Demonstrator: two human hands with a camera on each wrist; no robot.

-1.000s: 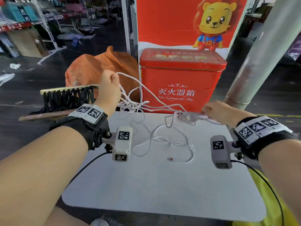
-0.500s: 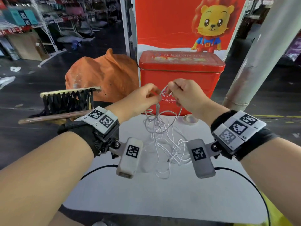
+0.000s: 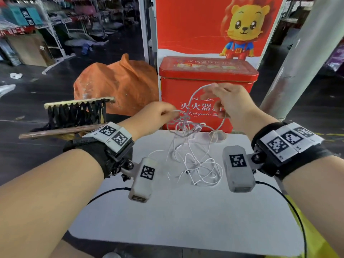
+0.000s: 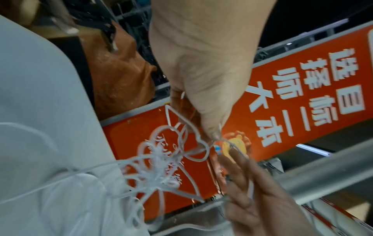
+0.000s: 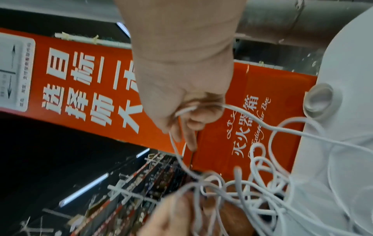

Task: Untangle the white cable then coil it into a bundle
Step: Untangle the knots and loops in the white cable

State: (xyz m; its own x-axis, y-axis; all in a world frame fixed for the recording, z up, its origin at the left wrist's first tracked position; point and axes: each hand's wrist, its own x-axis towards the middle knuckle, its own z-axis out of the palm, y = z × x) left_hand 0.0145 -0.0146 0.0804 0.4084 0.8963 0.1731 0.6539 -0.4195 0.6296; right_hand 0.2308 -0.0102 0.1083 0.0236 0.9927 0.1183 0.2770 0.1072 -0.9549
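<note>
The red box (image 3: 208,94) behind the fingers shows "灭火器箱" and "Fire Extinguisher Box"; the red banner (image 5: 80,83) beyond the fingertips has large white Chinese characters.

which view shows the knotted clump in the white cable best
The head view: the knotted clump hangs between the left hand and right hand, with loose loops trailing onto the table. The left wrist view shows it blurred; the right wrist view shows only overlapping loops close up.

A red tin box (image 3: 206,86) stands behind the white table (image 3: 167,211), beside an orange sack (image 3: 119,86).
</note>
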